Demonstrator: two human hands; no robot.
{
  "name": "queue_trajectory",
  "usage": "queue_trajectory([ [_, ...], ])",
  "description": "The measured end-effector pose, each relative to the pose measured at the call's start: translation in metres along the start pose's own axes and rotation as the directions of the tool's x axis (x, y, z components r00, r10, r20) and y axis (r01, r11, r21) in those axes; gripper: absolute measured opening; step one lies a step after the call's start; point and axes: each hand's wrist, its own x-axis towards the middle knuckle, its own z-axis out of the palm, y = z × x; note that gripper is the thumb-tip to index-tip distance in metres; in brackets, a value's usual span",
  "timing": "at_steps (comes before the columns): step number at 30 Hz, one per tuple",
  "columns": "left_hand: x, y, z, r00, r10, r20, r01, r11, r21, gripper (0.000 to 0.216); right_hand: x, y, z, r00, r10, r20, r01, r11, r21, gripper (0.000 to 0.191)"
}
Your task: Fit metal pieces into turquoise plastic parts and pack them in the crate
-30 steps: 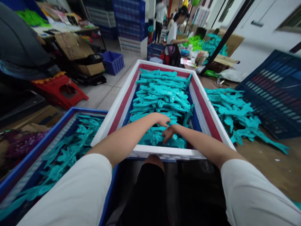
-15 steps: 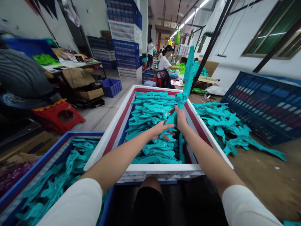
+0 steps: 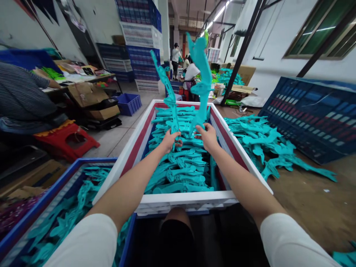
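A white crate (image 3: 191,200) with red and blue inner walls stands in front of me, filled with teal plastic toy parts (image 3: 183,167). My left hand (image 3: 169,141) is closed on the lower end of one long teal part (image 3: 164,83), which stands upright above the crate. My right hand (image 3: 207,136) grips a second, wider teal part (image 3: 201,78), also held upright. The two raised parts are side by side and apart.
A blue crate (image 3: 50,200) with more teal parts sits at my lower left. A loose pile of teal parts (image 3: 267,144) lies on the brown table at right, beside a leaning dark blue crate (image 3: 311,118). A red stool (image 3: 69,139), a seated person at left, and people far back.
One second ago both hands lay on the parts inside the crate. Since then the right hand lifted one part upright, then the left hand raised a second one beside it.
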Motion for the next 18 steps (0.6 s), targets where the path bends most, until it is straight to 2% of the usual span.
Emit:
queue_trajectory([
  [2,-0.002,0.003,0.0,0.999,-0.006,0.05,0.009,0.998,-0.059,0.046,0.027,-0.005,-0.029,0.975,-0.081,-0.208,0.088,0.996,0.027,0.072],
  [4,-0.004,0.005,0.002,0.998,0.017,0.067,-0.006,0.988,-0.151,0.061,0.051,-0.006,-0.058,0.921,-0.097,-0.377,0.113,0.993,0.02,0.065],
  [6,-0.002,0.008,0.005,0.998,0.057,0.021,-0.05,0.967,-0.25,0.069,0.065,-0.001,-0.081,0.904,-0.069,-0.422,0.062,0.998,-0.03,0.05],
  [7,-0.001,0.009,0.006,0.996,0.083,-0.027,-0.087,0.953,-0.291,0.07,0.067,0.005,-0.087,0.918,-0.046,-0.393,0.02,0.997,-0.071,0.047],
  [9,0.004,0.013,0.006,0.98,0.133,-0.148,-0.179,0.915,-0.361,0.068,0.061,0.02,-0.086,0.967,0.018,-0.254,-0.063,0.984,-0.168,0.057],
  [11,0.008,0.017,0.003,0.946,0.16,-0.283,-0.27,0.87,-0.412,0.058,0.043,0.04,-0.071,0.992,0.12,-0.037,-0.126,0.949,-0.288,0.078],
  [12,0.009,0.018,0.001,0.926,0.162,-0.341,-0.307,0.85,-0.428,0.052,0.03,0.052,-0.06,0.978,0.186,0.09,-0.142,0.921,-0.362,0.088],
  [13,0.009,0.019,-0.001,0.909,0.158,-0.386,-0.332,0.835,-0.439,0.05,0.015,0.064,-0.047,0.939,0.262,0.223,-0.141,0.884,-0.446,0.099],
  [14,0.009,0.019,-0.002,0.898,0.153,-0.412,-0.345,0.826,-0.445,0.053,-0.001,0.078,-0.034,0.87,0.348,0.35,-0.118,0.835,-0.537,0.109],
  [16,0.008,0.015,-0.004,0.906,0.143,-0.398,-0.324,0.84,-0.435,0.069,-0.034,0.104,-0.012,0.661,0.528,0.533,-0.008,0.716,-0.698,0.124],
  [18,0.006,0.01,-0.003,0.939,0.148,-0.311,-0.265,0.889,-0.375,0.077,-0.065,0.128,0.004,0.431,0.664,0.611,0.16,0.61,-0.776,0.131],
])
